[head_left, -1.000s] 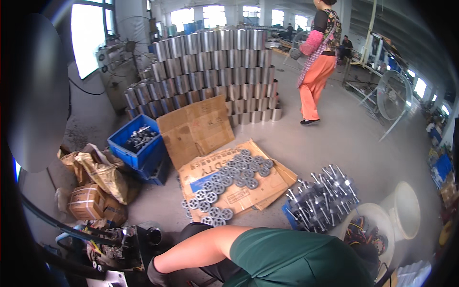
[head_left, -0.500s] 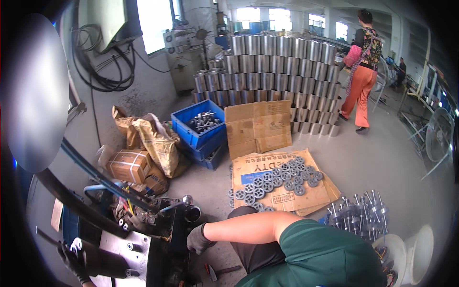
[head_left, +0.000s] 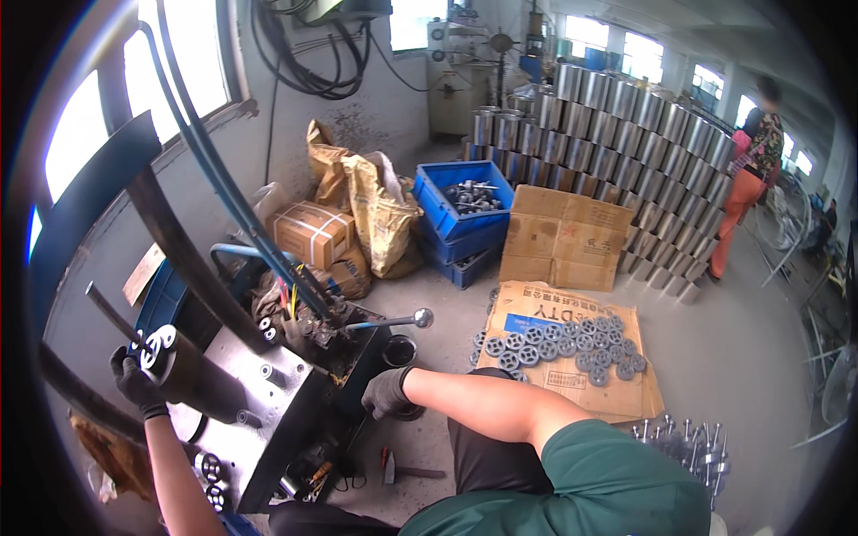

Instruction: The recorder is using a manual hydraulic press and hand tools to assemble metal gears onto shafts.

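My left hand point(head_left: 136, 384), in a dark glove, is at the end of a dark cylinder point(head_left: 198, 380) lying on the machine's metal plate. Its fingers are curled at the edge of a pale spoked wheel point(head_left: 159, 347) there. A thin metal rod point(head_left: 114, 313) slants up and left from that wheel. My right hand point(head_left: 387, 393), also gloved, is closed in a fist beside the machine's dark side. Whatever it may grip is hidden. Just above it are a round black cup-like part point(head_left: 399, 350) and a lever with a ball knob point(head_left: 423, 318).
Grey spoked wheels point(head_left: 585, 341) lie on flat cardboard point(head_left: 554, 393). Blue crates point(head_left: 460, 237) of metal parts stand behind, before stacked steel cylinders point(head_left: 617, 116). A hammer point(head_left: 416, 472) lies on the floor. Wheels on rods point(head_left: 702, 447) stand at right. A person point(head_left: 751, 170) is at far right.
My view has swung left, so the scene sits farther right and the machine shows more fully. My left hand remains by the wheel and rod; my right stays closed beside the machine.
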Tool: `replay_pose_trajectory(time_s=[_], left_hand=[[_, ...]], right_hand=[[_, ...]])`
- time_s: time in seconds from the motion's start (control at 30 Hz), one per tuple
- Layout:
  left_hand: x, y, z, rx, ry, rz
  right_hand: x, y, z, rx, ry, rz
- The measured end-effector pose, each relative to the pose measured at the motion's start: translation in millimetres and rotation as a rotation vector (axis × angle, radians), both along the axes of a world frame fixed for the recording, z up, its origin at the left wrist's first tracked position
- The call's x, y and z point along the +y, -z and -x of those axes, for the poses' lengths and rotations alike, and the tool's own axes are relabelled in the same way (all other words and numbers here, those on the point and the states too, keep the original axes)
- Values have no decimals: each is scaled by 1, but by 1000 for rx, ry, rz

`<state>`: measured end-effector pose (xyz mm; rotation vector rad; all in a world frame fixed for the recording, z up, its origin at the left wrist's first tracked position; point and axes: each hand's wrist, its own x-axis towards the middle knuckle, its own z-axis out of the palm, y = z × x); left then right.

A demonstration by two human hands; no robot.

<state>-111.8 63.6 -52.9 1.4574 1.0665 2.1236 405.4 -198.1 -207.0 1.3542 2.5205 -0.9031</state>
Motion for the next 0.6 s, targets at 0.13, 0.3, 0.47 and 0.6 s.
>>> replay_pose_trajectory(time_s=[0.13,0.3,0.47,0.6], left_hand=[[-114,12,-94,485,-45,-210],[-231,86,-59,657,-65,-28],[-245,150,-47,935,-217,89],[-252,144,-65,982,-219,165]], right_hand=[[-6,9,-12,19,27,-1],[-13,-9,12,110,-151,-109],[-22,-27,-5,30,7,65],[-8,1,-12,47,30,100]])
